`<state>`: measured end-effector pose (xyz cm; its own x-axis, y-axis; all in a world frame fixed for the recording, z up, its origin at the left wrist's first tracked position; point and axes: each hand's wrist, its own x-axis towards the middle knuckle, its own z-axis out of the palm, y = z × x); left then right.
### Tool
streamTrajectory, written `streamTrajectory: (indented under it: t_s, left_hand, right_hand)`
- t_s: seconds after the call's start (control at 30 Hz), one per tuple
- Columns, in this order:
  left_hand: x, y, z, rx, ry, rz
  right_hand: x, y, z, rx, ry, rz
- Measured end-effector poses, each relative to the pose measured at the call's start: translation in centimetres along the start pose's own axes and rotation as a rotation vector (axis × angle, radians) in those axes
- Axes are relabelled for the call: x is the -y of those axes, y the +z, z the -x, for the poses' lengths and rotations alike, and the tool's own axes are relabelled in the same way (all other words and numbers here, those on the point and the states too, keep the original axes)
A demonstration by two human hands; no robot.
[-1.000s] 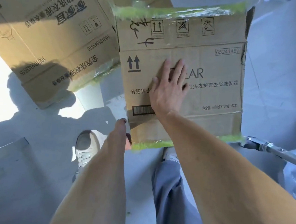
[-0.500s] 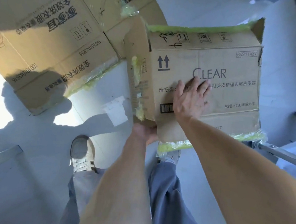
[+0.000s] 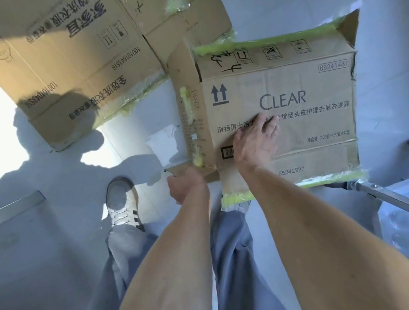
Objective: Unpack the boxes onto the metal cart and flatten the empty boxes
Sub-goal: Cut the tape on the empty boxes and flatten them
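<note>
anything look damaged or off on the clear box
Yes. The CLEAR box is worn: its top right corner is torn open, and ragged green tape hangs off its edges. The panel under the right hand is creased.

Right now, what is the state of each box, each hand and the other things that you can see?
CLEAR box: held up, not yet flat, green tape on its edges.
Right hand: fingers straight, pressing on the printed face of the box.
Left hand: holds the lower corner of the box; fingers hidden.
Flattened boxes: lying flat on the floor.
Metal bar: partly in view at right.
Shoe: standing on the floor.
</note>
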<state>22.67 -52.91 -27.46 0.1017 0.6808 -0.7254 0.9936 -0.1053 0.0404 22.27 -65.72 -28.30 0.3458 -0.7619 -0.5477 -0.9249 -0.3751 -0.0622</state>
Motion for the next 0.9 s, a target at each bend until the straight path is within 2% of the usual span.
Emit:
streamTrajectory:
  t_s: [0.13, 0.2, 0.3, 0.37, 0.4, 0.53, 0.6, 0.7, 0.8, 0.9]
  left_hand:
    - [-2.5, -1.0, -0.2, -0.206, 0.221, 0.168]
    - [-2.4, -1.4, -1.0, -0.25, 0.326, 0.061]
    - [-2.2, -2.3, -3.6, -0.323, 0.279, -0.176]
    - [-2.6, -2.7, -4.5, -0.256, 0.295, -0.403]
    - [-2.7, -2.7, -4.9, -0.236, 0.395, -0.497]
    - [-4.5, 0.1, -5.7, -0.166, 1.039, -0.777]
    - [-6.2, 2.5, -6.6, -0.048, 1.183, -0.907]
    - [-9.0, 5.6, -8.2, 0.002, 1.102, -0.989]
    - [-11.5, 7.8, -11.2, -0.088, 0.903, -0.867]
    - [-13.8, 9.4, -14.4, -0.147, 0.844, -0.722]
  right_hand:
    - [0.9, 0.6, 1.1, 0.161, 0.0, 0.037]
    - [1.1, 1.6, 2.1, 0.304, -0.033, 0.018]
    - [1.7, 2.6, 3.6, 0.452, -0.117, -0.018]
    - [1.5, 3.4, 3.5, 0.497, -0.173, 0.078]
    - [1.3, 3.7, 3.1, 0.469, -0.189, 0.131]
    - [1.0, 5.0, 0.6, 0.289, -0.261, 0.26]
    - [1.4, 6.1, -0.9, 0.276, -0.3, 0.264]
    - [2.0, 8.3, -2.9, 0.286, -0.219, 0.245]
    - [1.4, 10.2, -5.4, 0.179, -0.026, 0.2]
    - [0.4, 11.4, -8.2, 0.054, 0.139, 0.093]
